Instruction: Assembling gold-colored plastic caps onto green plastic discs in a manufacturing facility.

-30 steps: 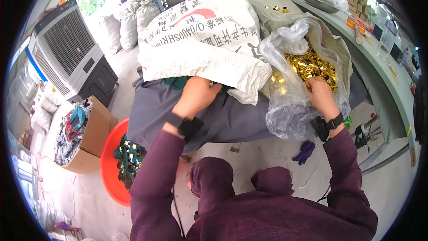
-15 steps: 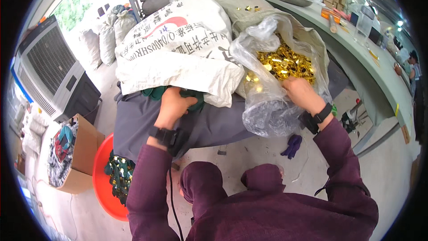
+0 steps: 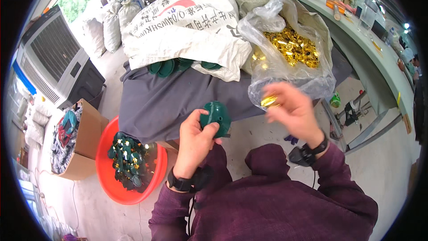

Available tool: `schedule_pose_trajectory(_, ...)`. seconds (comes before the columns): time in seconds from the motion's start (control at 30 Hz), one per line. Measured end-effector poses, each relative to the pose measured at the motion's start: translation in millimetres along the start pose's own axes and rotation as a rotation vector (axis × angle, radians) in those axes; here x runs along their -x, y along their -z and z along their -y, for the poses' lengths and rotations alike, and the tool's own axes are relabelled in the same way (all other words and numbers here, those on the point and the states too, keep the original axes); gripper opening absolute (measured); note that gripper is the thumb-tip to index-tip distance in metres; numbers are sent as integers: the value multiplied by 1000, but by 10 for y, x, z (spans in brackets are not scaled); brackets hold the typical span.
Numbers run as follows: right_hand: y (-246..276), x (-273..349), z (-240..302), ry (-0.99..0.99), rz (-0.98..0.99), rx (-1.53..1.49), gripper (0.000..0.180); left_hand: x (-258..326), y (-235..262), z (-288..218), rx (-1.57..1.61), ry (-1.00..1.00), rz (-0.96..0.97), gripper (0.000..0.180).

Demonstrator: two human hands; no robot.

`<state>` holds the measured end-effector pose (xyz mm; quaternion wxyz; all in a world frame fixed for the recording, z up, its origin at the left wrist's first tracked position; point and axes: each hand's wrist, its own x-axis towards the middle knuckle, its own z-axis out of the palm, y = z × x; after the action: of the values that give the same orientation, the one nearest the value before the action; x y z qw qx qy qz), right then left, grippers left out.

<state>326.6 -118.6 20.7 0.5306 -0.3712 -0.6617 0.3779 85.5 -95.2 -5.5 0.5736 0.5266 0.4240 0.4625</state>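
My left hand (image 3: 192, 142) pinches a round dark green piece (image 3: 218, 114), glossy, with a small hole, above my lap at the front of a grey-covered surface. To its right, my right hand (image 3: 295, 115) is closed on a small shiny gold piece (image 3: 269, 101); a gap separates it from the green one. More green pieces (image 3: 166, 68) show at the mouth of a white woven sack (image 3: 191, 51). Beside that sack lies an open see-through plastic bag (image 3: 292, 80) holding many loose gold pieces (image 3: 296, 49). My right hand is just in front of this bag.
A red tub (image 3: 159, 169) with green and gold pieces stands on the floor at left. Beyond it are a cardboard box (image 3: 88, 151) of cloth and an air cooler (image 3: 55, 58). A long bench (image 3: 356, 40) runs along the right. Filled sacks (image 3: 112, 29) stand farther back.
My left hand has come out from the white sack's mouth toward me with a green piece. My right hand has left the gold pieces in the bag and moved nearer, holding one.
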Motion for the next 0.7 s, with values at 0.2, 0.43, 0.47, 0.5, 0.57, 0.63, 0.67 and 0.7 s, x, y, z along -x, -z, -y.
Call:
schedule_pose_trajectory(0.2, -507, 170, -384, -142, 200, -480, 25, 276, -280, 48, -27, -103, -11, 16)
schedule_pose_trajectory(0.43, -694, 244, -416, 40, 116, -44, 23, 399, -272, 183, -262, -287, -43, 20)
schedule_pose_trajectory(0.47, -711, 242, -417, 128, 97, 144, 23, 405, -278, 188, -337, -390, -69, 22)
schedule_pose_trajectory(0.5, -721, 231, -432, 127, 100, 143, 23, 412, -284, 194, -413, -494, -93, 25)
schedule_pose_trajectory(0.57, -737, 186, -469, 416, 29, 490, 21, 409, -280, 234, -554, -574, -126, 28)
schedule_pose_trajectory(0.63, -785, 220, -445, 158, 38, 252, 19, 421, -287, 272, -693, -654, -151, 30)
schedule_pose_trajectory(0.67, -812, 232, -419, -95, 42, 10, 16, 434, -297, 283, -781, -700, -156, 31)
schedule_pose_trajectory(0.7, -811, 230, -382, -92, 25, 20, 16, 426, -329, 293, -864, -755, -150, 32)
